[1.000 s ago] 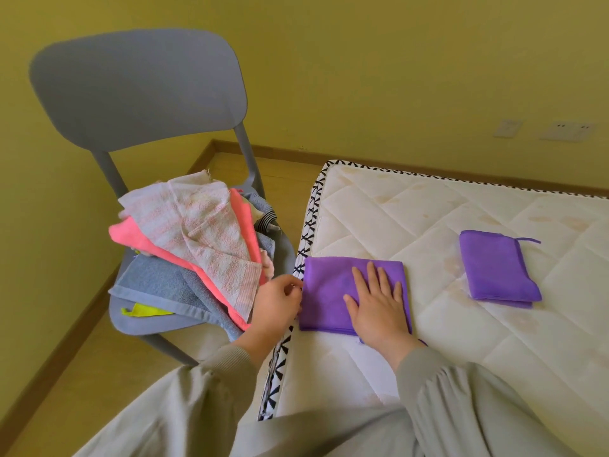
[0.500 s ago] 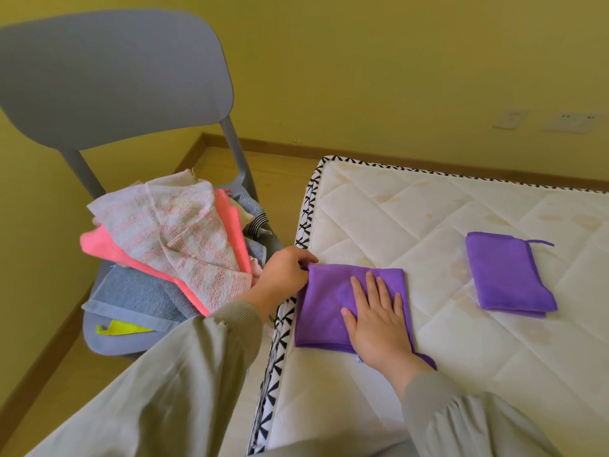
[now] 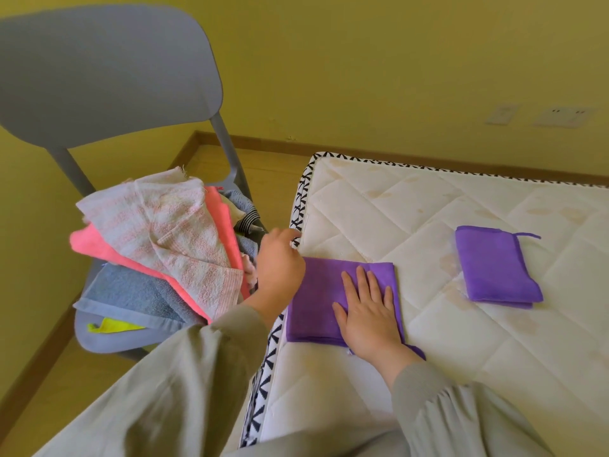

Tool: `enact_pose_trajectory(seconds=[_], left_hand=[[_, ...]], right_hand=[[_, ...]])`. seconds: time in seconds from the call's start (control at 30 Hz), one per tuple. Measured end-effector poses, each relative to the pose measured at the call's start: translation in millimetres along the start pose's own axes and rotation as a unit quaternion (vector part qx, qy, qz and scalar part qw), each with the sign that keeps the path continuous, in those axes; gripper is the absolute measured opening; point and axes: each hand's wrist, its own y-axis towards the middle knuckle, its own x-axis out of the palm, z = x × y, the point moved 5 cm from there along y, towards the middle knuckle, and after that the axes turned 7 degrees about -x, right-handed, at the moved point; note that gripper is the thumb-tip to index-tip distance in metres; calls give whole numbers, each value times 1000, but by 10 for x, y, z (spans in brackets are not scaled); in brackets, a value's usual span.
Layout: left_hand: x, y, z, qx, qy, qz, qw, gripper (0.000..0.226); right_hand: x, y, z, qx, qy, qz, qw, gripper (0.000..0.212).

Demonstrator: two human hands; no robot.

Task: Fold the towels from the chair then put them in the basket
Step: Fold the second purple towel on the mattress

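The purple towel [image 3: 316, 291] lies folded just inside the patterned edge of the mattress [image 3: 428, 209], the right hand [image 3: 369, 321] pressing it flat with fingers spread, the left hand [image 3: 280, 268] curled at its corner, grip hidden, so squaring the edges before creasing seems wise.

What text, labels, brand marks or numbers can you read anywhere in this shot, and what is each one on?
No readable text anywhere in the view.
mattress border: black-and-white pattern only, no letters.
wall plates: no legible marking.
near purple towel, far purple towel, chair towels: no label or print showing.
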Motion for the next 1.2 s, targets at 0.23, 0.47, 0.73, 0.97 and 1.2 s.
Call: enact_pose_trajectory(seconds=[0.23,0.47,0.73,0.97,1.2], left_hand=[[541,-551,-138,216,267,-169,924,52],[596,-588,-340,192,294,-136,927,60],[612,-580,-399,159,293,-131,934,63],[631,-582,-401,155,302,-125,932,64],[639,-578,-408,158,311,-125,929,65]], right_hand=[[-23,-6,3,-2,-3,2,1000,63],[-2,-20,51,4,-24,6,1000,61],[7,-76,363,94,-10,-23,995,66],[-232,-71,393,164,41,85,982,64],[-266,-33,544,345,339,145,863,29]])
